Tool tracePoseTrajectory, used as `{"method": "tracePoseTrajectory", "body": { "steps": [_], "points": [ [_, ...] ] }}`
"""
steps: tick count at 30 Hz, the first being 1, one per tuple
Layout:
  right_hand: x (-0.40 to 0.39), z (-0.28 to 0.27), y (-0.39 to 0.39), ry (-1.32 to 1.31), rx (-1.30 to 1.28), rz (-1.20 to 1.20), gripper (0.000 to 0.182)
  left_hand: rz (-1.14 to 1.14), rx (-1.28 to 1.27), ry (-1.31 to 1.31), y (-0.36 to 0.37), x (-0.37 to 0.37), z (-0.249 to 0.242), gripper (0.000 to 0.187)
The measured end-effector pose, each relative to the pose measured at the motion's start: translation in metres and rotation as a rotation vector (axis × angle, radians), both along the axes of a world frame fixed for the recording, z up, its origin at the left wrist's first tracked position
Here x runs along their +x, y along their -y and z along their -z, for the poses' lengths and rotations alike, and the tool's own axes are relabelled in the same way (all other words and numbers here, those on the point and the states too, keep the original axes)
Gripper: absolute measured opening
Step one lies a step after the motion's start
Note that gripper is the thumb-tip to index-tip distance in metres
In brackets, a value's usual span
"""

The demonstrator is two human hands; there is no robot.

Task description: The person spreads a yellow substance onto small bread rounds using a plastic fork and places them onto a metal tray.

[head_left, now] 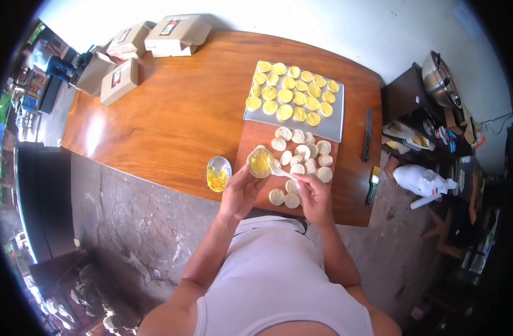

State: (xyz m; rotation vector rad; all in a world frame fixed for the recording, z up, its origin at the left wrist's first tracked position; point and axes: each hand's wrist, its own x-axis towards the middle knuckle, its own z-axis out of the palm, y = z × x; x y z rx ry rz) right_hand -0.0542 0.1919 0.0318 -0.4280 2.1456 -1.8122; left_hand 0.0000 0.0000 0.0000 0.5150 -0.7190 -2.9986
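My left hand (239, 192) holds up a round bread half (259, 162), its cut face covered with yellow spread. In my right hand (315, 197) is a white plastic spoon (279, 171), its tip touching that spread. Left of my left hand, an oval metal bowl (225, 163) contains more yellow spread (216, 179). Several plain bread halves (303, 152) lie on a reddish-brown board (248, 134) beyond and beside my hands. Farther back, a metal tray (337, 120) carries rows of bread halves (285, 96) coated in yellow.
Cardboard boxes (176, 35) stand at the wooden table's (172, 112) far left. A knife (368, 134) and a green-handled tool (373, 186) lie along its right edge. Right of the table, a large metal bowl (438, 81) rests on a dark cabinet (401, 103). A person (46, 60) is in the left background.
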Motion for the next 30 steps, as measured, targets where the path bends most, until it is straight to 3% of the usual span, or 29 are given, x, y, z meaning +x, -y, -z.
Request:
{"method": "tracePoseTrajectory", "body": {
  "steps": [2, 3, 5, 6, 8, 13, 15, 17, 19, 21, 23, 27, 30],
  "points": [
    [0.003, -0.008, 0.004, -0.429, 0.328, -0.06, 0.017, -0.003, 0.001, 0.005, -0.009, -0.001, -0.001, 0.04],
    [0.002, 0.007, 0.03, -0.514, 0.2, -0.03, 0.018, 0.0, -0.07, -0.003, 0.014, -0.006, -0.003, 0.04],
    [0.003, 0.013, 0.016, -0.542, 0.227, -0.113, 0.016, -0.032, -0.052, 0.04, 0.004, -0.008, 0.003, 0.039],
    [0.004, 0.012, 0.013, -0.547, 0.23, -0.113, 0.016, -0.03, -0.042, 0.046, 0.003, -0.007, 0.003, 0.038],
    [0.005, 0.009, 0.01, -0.22, 0.097, -0.055, 0.016, -0.008, -0.046, 0.036, 0.005, -0.008, 0.002, 0.039],
    [-0.005, -0.003, 0.011, -0.369, 0.228, 0.04, 0.014, 0.033, -0.025, 0.039, -0.004, -0.01, 0.0, 0.041],
    [-0.004, -0.005, 0.011, -0.428, 0.198, -0.084, 0.014, 0.045, -0.03, 0.043, -0.003, -0.011, 0.002, 0.04],
    [-0.004, -0.009, 0.01, -0.33, 0.173, -0.086, 0.013, 0.055, -0.032, 0.047, -0.004, -0.012, 0.002, 0.04],
    [-0.006, -0.008, 0.012, -0.163, 0.097, 0.077, 0.013, 0.078, -0.021, 0.043, -0.006, -0.012, 0.0, 0.04],
    [-0.01, -0.007, 0.015, -0.25, 0.149, 0.084, 0.013, 0.088, -0.023, 0.051, -0.008, -0.012, 0.006, 0.04],
    [-0.011, -0.005, 0.016, -0.441, 0.267, -0.055, 0.015, 0.098, -0.025, 0.06, -0.01, -0.011, 0.012, 0.041],
    [-0.011, -0.007, 0.014, -0.153, 0.134, 0.026, 0.015, 0.07, -0.008, 0.061, -0.008, -0.007, 0.017, 0.04],
    [-0.011, 0.005, 0.014, -0.198, 0.17, -0.049, 0.016, 0.051, 0.008, 0.071, -0.009, -0.004, 0.021, 0.039]
  ]
}}
